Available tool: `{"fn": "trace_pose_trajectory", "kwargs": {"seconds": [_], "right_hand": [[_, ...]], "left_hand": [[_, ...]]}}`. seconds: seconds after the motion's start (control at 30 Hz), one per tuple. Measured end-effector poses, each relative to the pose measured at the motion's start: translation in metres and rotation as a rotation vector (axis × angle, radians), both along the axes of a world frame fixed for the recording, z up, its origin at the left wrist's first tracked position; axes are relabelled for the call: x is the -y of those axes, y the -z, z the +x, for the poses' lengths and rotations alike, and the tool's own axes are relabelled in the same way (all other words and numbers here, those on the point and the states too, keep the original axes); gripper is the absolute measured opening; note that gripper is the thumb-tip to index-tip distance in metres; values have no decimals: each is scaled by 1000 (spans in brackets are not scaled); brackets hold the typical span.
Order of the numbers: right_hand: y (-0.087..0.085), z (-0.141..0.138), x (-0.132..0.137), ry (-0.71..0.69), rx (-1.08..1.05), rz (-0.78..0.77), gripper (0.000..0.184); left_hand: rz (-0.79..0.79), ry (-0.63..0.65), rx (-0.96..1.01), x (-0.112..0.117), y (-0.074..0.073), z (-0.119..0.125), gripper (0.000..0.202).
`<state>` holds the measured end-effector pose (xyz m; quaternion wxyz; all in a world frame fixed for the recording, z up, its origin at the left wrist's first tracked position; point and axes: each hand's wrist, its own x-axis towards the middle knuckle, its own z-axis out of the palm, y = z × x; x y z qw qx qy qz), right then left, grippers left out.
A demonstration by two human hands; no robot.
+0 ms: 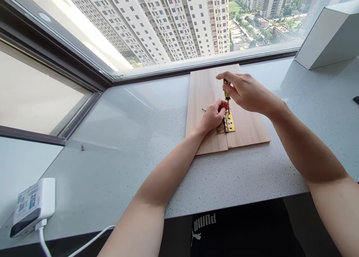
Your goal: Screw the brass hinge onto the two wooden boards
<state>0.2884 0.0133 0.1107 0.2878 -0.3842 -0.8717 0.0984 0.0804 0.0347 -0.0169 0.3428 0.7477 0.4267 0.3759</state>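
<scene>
Two wooden boards, a left board [203,83] and a right board [249,128], lie side by side on the counter. A brass-coloured hinge [230,121] spans the seam between them, with several screw holes showing. My right hand [244,90] grips the yellow and black handle of a screwdriver [226,93], held upright with its tip at the hinge's far right corner. Beside the shaft, my left hand [214,115] rests on the left board and hinge, its fingers pinched near the tip. Whatever those fingers hold is hidden. A small screw [203,109] shows just left of that hand.
The speckled counter [134,137] runs along a window with a dark frame [103,86]. A white box [328,36] stands at the back right. A white device [35,206] with a plugged-in cable [95,239] sits at the lower left. A small reddish object [82,147] lies left.
</scene>
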Motion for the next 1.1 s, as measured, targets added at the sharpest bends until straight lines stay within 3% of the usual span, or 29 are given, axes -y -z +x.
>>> {"fn": "trace_pose_trajectory", "kwargs": {"seconds": [0.07, 0.17, 0.27, 0.37, 0.57, 0.73, 0.83, 1.0, 1.1], "right_hand": [[1, 0, -3, 25, -30, 25, 39], [5, -4, -5, 161, -26, 97, 14], [9, -10, -4, 276, 45, 150, 23], [10, -16, 0, 224, 73, 148, 17], [9, -13, 2, 105, 72, 106, 22], [9, 1, -4, -27, -14, -9, 42], [6, 5, -8, -9, -7, -15, 42], [1, 6, -7, 121, 51, 43, 20], [2, 5, -4, 101, 42, 15, 30]], "left_hand": [[-8, -4, -4, 1, -1, 0, 17], [-15, -5, 5, 2, -2, 0, 15], [-11, 0, 11, 3, -4, 0, 14], [2, -1, 11, 3, -4, 1, 14], [5, -8, 16, 2, -3, 1, 14], [-6, 4, 6, 3, -4, 0, 16], [-13, -2, 2, 3, -4, 0, 16], [-24, -10, 5, 4, -5, 1, 19], [-35, -11, 8, 5, -6, 0, 17]]}}
